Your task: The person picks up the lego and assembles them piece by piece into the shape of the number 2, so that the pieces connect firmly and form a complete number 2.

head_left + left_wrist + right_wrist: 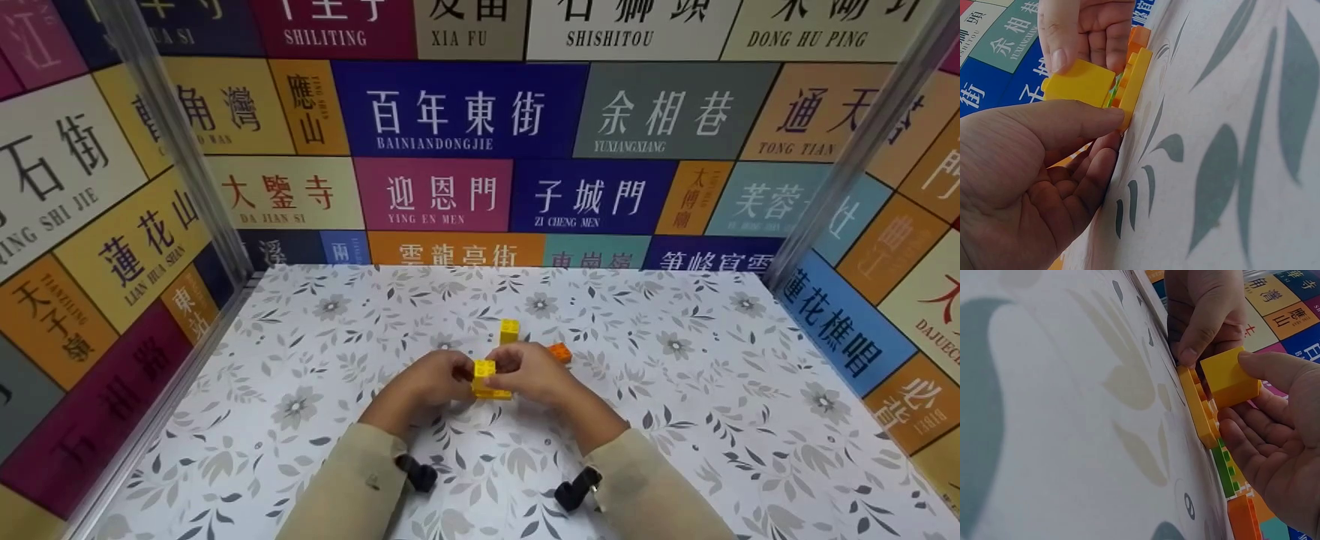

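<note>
My right hand (pixel 534 373) pinches a thick yellow block (pixel 1230 377) between thumb and fingers. This block is held over the studs of a long, low yellow brick (pixel 1195 408), with a narrow gap between them in the left wrist view. My left hand (pixel 441 377) grips one end of the low brick (pixel 1135 84), its thumb (pixel 1092 119) along the side. The low brick lies close on the tabletop. In the head view my fingers partly cover both pieces, and the block's studded top (pixel 484 367) faces up.
Behind my right hand stands an upright yellow block (pixel 509 331). An orange brick (pixel 560 352) lies to its right, and a green studded brick (pixel 1224 469) shows beyond the low yellow one. Walls with printed signs (pixel 465 109) enclose the leaf-patterned table (pixel 675 405).
</note>
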Demonstrator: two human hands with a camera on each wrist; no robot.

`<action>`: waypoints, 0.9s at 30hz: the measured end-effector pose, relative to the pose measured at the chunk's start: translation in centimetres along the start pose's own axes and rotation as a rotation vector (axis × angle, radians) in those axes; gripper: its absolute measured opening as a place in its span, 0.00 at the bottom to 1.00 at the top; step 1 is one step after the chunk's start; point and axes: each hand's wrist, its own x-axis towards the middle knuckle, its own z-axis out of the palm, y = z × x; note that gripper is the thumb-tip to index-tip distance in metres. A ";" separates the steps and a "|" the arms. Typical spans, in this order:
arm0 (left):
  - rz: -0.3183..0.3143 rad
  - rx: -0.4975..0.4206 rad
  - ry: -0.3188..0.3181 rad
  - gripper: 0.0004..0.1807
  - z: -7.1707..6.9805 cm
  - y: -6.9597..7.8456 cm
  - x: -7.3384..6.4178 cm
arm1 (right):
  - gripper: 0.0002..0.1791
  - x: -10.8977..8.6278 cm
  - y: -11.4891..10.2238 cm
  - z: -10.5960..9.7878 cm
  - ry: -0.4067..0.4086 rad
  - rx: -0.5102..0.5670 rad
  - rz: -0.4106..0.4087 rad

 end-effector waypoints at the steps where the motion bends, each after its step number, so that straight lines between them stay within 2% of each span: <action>1: -0.002 -0.001 0.000 0.13 0.0 0.0 0.0 | 0.17 0.0 0.0 0.0 -0.005 -0.001 -0.004; 13: -0.034 0.003 -0.011 0.13 -0.1 0.3 0.0 | 0.15 0.0 0.1 0.3 -0.036 0.008 -0.013; 17: -0.008 -0.045 -0.027 0.14 -0.6 0.2 -0.3 | 0.14 0.1 0.2 0.4 -0.036 -0.009 -0.004; 22: 0.071 -0.087 -0.026 0.15 -1.3 -0.1 -0.2 | 0.15 -0.1 0.1 0.4 -0.023 -0.020 0.026; 27: 0.109 -0.081 -0.008 0.16 -1.5 -0.1 -0.2 | 0.16 -0.1 0.1 0.6 -0.008 -0.005 -0.013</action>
